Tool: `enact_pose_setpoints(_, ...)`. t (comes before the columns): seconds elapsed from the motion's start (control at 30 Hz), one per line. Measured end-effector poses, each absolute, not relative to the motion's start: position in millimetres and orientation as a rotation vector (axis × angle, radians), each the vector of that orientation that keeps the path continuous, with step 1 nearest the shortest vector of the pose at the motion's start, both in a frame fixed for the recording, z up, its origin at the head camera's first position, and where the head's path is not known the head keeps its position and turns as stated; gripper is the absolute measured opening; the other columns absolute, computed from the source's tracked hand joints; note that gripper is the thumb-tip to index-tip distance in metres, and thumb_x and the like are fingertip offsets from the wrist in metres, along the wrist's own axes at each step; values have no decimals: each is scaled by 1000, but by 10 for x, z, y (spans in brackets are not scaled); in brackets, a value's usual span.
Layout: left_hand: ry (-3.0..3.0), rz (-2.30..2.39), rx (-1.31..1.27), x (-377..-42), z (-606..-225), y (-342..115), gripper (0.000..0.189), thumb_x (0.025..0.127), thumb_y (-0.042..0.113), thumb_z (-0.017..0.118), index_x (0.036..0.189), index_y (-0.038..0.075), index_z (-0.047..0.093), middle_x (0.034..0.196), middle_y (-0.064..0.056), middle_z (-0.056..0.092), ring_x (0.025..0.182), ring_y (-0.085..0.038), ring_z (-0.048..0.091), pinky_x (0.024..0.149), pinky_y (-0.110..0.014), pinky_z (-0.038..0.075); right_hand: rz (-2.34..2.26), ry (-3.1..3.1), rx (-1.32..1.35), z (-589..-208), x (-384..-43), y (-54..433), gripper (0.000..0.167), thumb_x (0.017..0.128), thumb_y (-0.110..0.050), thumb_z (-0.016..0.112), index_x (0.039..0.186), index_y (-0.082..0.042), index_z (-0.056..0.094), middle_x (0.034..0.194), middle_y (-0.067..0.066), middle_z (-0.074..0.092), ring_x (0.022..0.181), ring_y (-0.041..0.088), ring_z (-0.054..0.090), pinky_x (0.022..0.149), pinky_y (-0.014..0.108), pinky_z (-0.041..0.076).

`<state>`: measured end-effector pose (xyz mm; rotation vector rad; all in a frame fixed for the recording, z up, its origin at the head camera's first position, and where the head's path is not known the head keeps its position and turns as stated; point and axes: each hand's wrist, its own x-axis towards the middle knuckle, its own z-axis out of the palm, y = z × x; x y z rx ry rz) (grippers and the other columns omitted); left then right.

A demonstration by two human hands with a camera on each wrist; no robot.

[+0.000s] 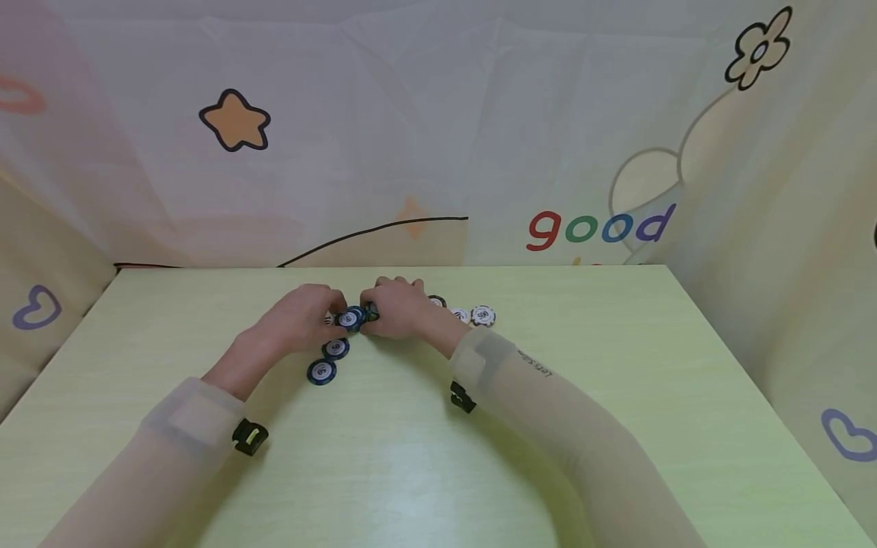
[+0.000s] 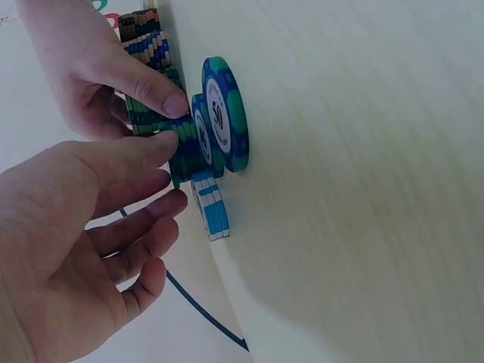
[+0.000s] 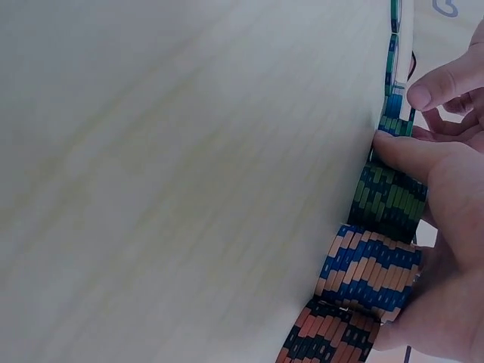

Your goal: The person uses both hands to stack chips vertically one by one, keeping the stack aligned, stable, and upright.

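Note:
Poker chips stand in stacks at the back of the table. My left hand (image 1: 308, 316) curls around a blue-green chip stack (image 2: 189, 151), its thumb at the near side and the other fingers behind. Close beside it, my right hand (image 1: 397, 308) has its thumb along the front of the neighbouring stacks, fingers behind the dark green stack (image 3: 387, 200). Both thumbs almost meet at the blue-green chips. Two loose blue chips, a nearer one (image 1: 321, 371) and a farther one (image 1: 336, 348), lie flat in front of the left hand.
A short white-and-blue stack (image 2: 212, 208) stands just left of the held chips. Rightward come a blue-and-peach stack (image 3: 368, 268), a dark-and-orange stack (image 3: 329, 336) and white-faced chips (image 1: 483, 315). A printed curtain (image 1: 384, 137) hangs behind the table.

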<state>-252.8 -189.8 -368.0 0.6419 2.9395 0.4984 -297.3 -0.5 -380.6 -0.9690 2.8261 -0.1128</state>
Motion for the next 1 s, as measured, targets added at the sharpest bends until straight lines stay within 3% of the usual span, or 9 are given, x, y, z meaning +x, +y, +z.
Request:
enact_pose_setpoints(0.3,2954,473,616,-2537,-3676,-1862,29,90,12,80,112,-4,71,101,-12,71,89,-25,60,85,-43,52,-114,2819,-954,-3797,-2962,-10,44,97,-48,69,135,-25,65,127,2,58,109,25,54,96,55,40)
enact_pose_setpoints(1.0,2999,482,567,-2569,-3731,-1810,28,89,16,82,109,-2,72,96,-9,70,82,-23,59,75,-38,52,-138,2830,-936,-3813,-2964,-18,41,96,-47,70,130,-24,68,122,1,59,109,24,53,96,56,39)
